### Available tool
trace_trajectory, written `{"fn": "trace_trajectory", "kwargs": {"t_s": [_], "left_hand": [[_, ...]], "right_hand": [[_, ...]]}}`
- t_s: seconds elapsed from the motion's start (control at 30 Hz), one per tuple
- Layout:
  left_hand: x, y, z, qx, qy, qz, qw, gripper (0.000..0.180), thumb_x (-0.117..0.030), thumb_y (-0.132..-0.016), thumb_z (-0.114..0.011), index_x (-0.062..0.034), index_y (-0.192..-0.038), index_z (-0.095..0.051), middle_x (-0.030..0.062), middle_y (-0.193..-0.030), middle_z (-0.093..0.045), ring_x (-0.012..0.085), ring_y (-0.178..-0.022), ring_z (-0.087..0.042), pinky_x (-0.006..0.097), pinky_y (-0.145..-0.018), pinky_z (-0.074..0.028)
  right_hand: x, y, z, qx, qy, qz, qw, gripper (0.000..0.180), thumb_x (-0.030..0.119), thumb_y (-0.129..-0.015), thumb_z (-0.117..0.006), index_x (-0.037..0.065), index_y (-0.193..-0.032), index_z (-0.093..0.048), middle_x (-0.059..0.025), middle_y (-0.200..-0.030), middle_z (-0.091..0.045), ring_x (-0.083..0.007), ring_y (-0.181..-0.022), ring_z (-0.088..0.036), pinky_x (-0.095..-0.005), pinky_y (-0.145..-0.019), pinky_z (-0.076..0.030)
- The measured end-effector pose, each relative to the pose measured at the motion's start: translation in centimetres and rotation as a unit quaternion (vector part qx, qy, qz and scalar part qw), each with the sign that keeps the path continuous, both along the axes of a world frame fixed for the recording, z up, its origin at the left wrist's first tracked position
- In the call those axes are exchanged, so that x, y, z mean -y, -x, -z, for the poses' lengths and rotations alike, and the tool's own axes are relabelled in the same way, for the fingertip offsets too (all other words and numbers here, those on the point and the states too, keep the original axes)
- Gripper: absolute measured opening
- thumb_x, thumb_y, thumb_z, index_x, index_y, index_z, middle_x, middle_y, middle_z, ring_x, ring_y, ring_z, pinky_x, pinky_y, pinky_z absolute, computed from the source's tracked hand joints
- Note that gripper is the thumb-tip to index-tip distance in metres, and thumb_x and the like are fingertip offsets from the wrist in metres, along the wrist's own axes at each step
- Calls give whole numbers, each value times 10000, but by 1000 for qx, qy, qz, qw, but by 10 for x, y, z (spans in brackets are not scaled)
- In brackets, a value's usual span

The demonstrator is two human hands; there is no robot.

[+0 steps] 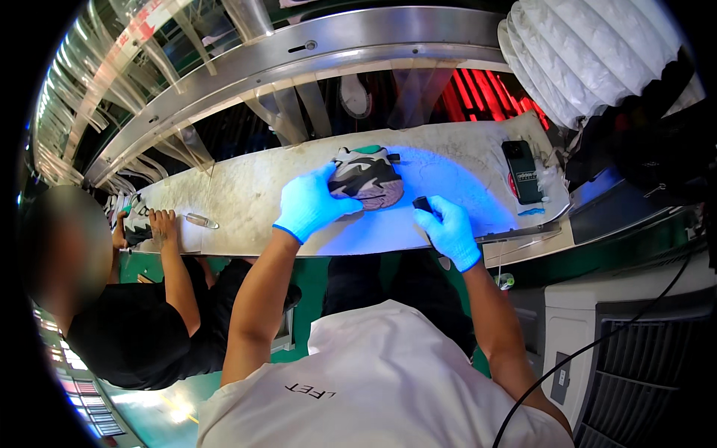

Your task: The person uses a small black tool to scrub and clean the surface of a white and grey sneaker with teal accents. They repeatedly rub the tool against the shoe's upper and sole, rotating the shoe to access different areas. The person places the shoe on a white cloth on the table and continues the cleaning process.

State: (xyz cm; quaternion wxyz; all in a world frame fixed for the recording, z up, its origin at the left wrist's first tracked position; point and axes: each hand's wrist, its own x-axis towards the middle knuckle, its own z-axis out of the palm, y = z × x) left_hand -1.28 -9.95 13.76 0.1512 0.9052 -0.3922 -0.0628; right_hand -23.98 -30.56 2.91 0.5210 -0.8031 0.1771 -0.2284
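In a pale work glove glowing blue, my left hand is closed around the left side of a sneaker. The sneaker has a black, white and grey pattern, a green patch and a pinkish-grey end toward me. It is on or just above the worktable; contact underneath is hidden. My gloved right hand, to the right and apart from the sneaker, grips a small black torch. Blue light falls over the sneaker, both gloves and the tabletop around them.
A dark phone lies at the table's right end. Left, a small clear bottle lies near a co-worker's hands, which hold another shoe. A metal-framed conveyor runs behind; a white ribbed duct hangs upper right.
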Motion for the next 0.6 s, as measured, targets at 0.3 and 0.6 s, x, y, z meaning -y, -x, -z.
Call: {"fn": "trace_trajectory", "kwargs": {"t_s": [0.3,0.6], "left_hand": [[-5,-36,12,-137,23,-17,990,1144,-634,-638,-966,24,-1523,-662,232,-1245,-820,366,-1115,-818,430,-1013,-631],[-29,-46,39,-200,203,9,958,1005,-350,-664,-1042,56,-1503,-662,219,-1276,-812,307,-1169,-803,413,-1034,-626]], "right_hand": [[-16,-38,-10,-2,-11,-9,1000,304,324,-1024,-792,28,-1090,-780,-118,-789,-733,-188,-668,-652,-385,-650,-543],[25,-13,-14,-110,99,24,989,379,308,-997,-802,13,-1233,-770,-199,-1014,-799,-333,-903,-781,-448,-812,-606]]}}
